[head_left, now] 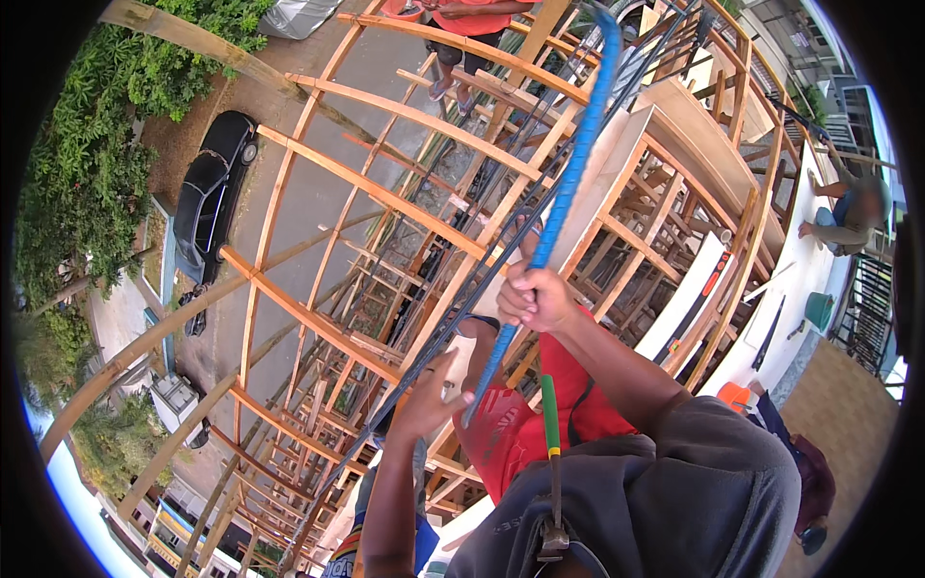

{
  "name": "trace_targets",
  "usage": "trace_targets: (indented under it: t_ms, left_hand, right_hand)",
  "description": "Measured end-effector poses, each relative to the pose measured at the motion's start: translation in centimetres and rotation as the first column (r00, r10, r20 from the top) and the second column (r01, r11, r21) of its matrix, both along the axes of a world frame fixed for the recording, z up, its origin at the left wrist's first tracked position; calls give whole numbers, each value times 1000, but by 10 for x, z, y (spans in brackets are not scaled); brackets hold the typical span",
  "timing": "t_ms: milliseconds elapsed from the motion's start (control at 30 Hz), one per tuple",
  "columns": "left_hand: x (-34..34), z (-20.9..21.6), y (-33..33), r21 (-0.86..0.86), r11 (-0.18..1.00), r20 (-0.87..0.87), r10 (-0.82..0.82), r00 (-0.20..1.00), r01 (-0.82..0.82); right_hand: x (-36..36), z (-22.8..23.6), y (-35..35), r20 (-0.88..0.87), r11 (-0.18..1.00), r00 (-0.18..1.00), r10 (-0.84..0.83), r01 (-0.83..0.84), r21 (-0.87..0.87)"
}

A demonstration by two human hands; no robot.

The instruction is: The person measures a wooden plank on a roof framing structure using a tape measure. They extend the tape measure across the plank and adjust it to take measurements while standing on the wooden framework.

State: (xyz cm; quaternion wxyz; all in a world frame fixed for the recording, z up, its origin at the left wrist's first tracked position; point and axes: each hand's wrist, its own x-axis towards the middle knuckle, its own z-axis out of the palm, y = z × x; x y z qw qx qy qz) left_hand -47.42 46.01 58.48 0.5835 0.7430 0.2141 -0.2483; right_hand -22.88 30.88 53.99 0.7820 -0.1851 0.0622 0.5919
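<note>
My right hand (540, 299) is closed around a long blue ribbed bar (575, 159) that slants across the middle of the view. Its far end bends over at the top; the lower end passes down beside my left hand (429, 395). That hand is open, fingers stretched out, close to a bundle of dark bars (453, 328) running diagonally over the timber frame. Whether it touches them I cannot tell. Against my dark shirt hangs a tool with a green handle (550, 409) and a metal end. My legs in red shorts (506, 438) stand among the timbers.
Wooden beams (332, 332) form an open lattice high above the road (289, 193), where a black car (214, 193) is parked. A person in orange (472, 24) stands at the top; another person (848, 217) crouches right. An orange-black level (715, 275) lies on a white board.
</note>
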Motion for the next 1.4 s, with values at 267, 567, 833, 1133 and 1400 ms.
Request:
trace_targets:
  t_ms: [267, 567, 833, 1133, 1400]
  left_hand:
    - [21, 1, -97, -628, 768, -476, -251, 843, -126]
    - [24, -20, -114, -432, 334, -871, 88, 484, -838]
    - [114, -17, -106, -233, -360, -972, 111, 207, -903]
    - [183, -20, -137, -230, -148, -970, 121, 213, -962]
    - [156, -8, -135, -267, 50, -952, 139, 271, -963]
  right_hand:
    - [0, -69, -123, -156, 573, 742, -652, 347, -742]
    - [-59, -230, -96, -601, 754, 628, -494, -34, -656]
    - [-3, -278, -47, -804, 892, 390, -449, 140, -430]
    - [53, -294, -74, -789, 855, 428, -440, -69, -514]
    - [47, -271, -74, -784, 899, 515, -345, -60, -435]
